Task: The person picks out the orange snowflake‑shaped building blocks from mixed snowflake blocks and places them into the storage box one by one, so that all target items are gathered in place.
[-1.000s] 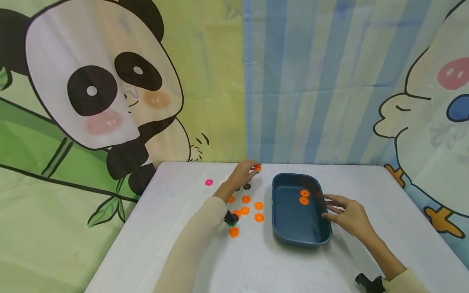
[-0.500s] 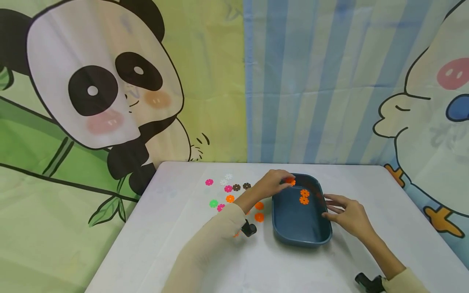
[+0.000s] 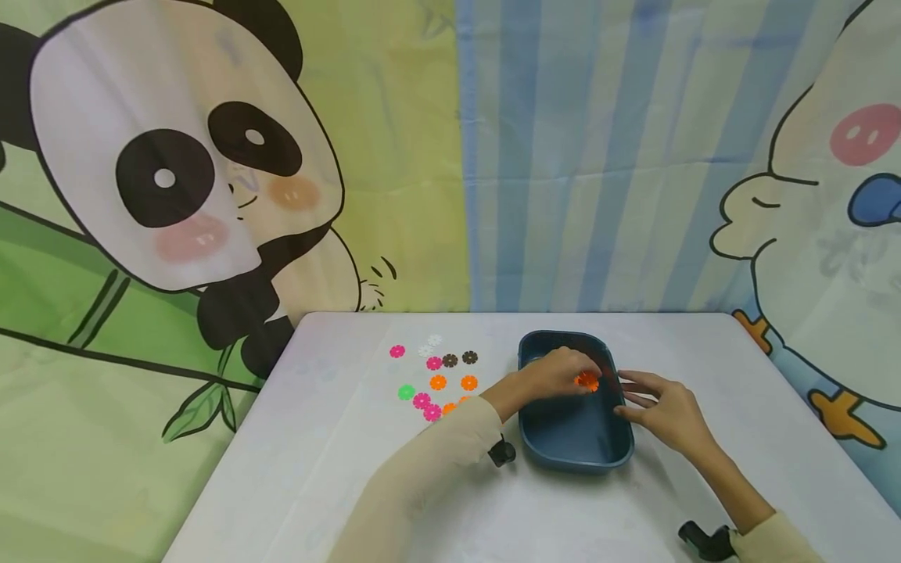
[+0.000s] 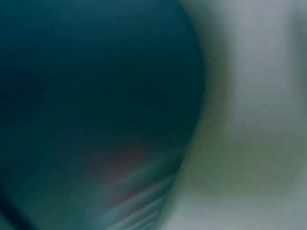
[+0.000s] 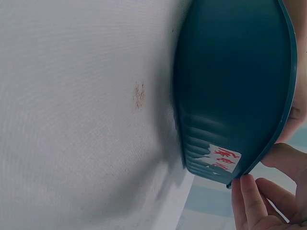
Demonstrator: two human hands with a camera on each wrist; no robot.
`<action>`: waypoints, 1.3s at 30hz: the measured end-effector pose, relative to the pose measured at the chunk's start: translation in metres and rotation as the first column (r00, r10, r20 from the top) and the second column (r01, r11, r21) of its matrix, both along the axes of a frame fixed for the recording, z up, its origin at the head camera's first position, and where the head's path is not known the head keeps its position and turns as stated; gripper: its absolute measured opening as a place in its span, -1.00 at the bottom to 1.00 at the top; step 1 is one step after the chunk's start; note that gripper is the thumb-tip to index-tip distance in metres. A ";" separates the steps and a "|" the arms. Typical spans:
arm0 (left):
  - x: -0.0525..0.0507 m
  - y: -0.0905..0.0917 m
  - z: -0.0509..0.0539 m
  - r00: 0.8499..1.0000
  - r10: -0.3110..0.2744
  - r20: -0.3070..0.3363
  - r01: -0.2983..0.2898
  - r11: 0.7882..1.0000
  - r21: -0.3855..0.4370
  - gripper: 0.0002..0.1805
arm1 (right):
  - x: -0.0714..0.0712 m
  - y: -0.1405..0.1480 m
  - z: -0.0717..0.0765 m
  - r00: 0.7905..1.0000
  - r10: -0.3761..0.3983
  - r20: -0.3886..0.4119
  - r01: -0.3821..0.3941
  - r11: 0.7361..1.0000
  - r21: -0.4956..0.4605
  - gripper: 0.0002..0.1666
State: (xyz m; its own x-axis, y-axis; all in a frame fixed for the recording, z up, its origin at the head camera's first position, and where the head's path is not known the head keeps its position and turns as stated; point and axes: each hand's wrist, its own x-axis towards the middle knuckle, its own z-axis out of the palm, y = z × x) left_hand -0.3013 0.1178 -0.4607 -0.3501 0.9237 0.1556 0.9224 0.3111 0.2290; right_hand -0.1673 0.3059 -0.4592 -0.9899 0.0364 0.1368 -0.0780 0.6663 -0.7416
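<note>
Left hand [image 3: 559,373] (grip unclear) partly blocks an orange flower disc [image 3: 587,382] — sleeve [image 3: 429,465] overlapping others. Right hand [image 3: 660,405], unclenched, touches the blue tray [image 3: 573,438].

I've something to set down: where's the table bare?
The table is bare left of the coloured discs, in front of the blue tray, and right of the right hand. It's crowded among the discs and in the tray's far half, under the left hand.

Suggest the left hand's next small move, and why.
I'd probably loosen the bare left hand, releasing any orange, flower-shaped, plastic-looking piece it pinches: it reaches over the dark blue, round-cornered, plastic-looking tray, orange shows at its fingers, and the bare right hand touches the tray's rim. Whether it pinches one is unclear.
</note>
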 end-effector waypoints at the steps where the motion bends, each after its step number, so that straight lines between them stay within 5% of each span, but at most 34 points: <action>1: 0.000 0.001 -0.001 1.000 -0.002 0.010 0.002 1.000 -0.008 -0.62 | 0.000 0.000 0.000 1.000 0.001 -0.002 -0.001 1.000 0.001 -0.24; 24: -0.003 0.015 -0.030 0.996 -0.084 -0.009 0.082 0.985 -0.150 -0.66 | 0.000 0.005 -0.003 1.000 0.018 -0.018 -0.019 0.999 -0.045 -0.22; 34: -0.003 0.013 -0.031 0.997 -0.072 0.010 0.073 0.987 -0.146 -0.64 | 0.000 0.005 -0.004 1.000 0.018 -0.021 -0.019 0.999 -0.027 -0.21; 39: -0.003 0.010 -0.028 1.000 0.021 -0.017 -0.023 0.993 -0.119 -0.61 | 0.000 0.004 -0.003 1.000 0.009 -0.015 -0.009 1.000 -0.020 -0.21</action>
State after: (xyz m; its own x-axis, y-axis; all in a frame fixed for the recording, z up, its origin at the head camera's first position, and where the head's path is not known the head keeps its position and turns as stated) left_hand -0.3042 0.1279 -0.4884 -0.3693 0.9279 0.0509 0.9181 0.3558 0.1744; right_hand -0.1678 0.3095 -0.4622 -0.9881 0.0304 0.1508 -0.0950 0.6503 -0.7537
